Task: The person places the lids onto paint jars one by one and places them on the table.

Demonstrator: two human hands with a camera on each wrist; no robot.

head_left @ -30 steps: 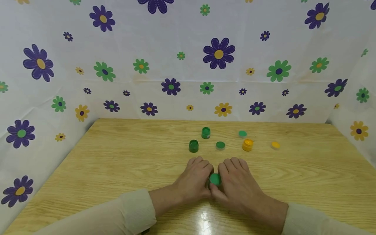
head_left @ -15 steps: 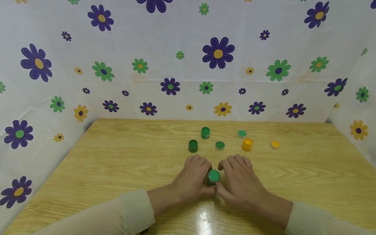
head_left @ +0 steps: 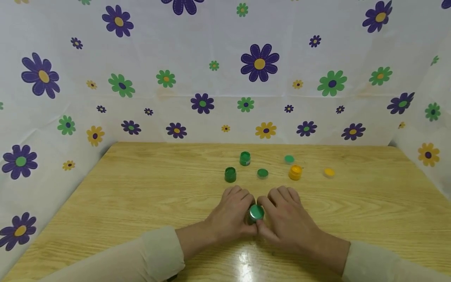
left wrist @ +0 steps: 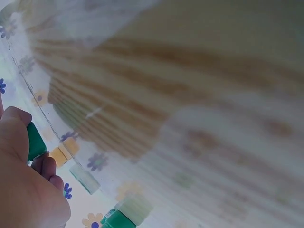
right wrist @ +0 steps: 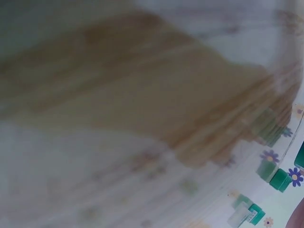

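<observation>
A small green paint jar (head_left: 255,217) with a light green lid (head_left: 257,212) stands between the hands near the middle of the table. My left hand (head_left: 230,213) grips the jar from its left side, the thumb in front. My right hand (head_left: 290,219) pinches the lid from the right, thumb at the front and index finger behind. In the left wrist view, the left hand (left wrist: 31,180) is curled round the green jar (left wrist: 36,142). Only a sliver of the right hand (right wrist: 298,218) shows in the right wrist view. Much of the jar's body is hidden by fingers.
Behind the hands stand a dark green jar (head_left: 230,175), another green jar (head_left: 245,159) and a yellow jar (head_left: 295,172), all uncapped. Loose lids lie near them: dark green (head_left: 262,173), light green (head_left: 289,159) and yellow (head_left: 329,172). A flowered cloth (head_left: 211,82) rises behind the table.
The right hand's fingers came off the lid half a second ago and now pinch it again. The held jar has shifted slightly towards the left. The other jars stay in place.
</observation>
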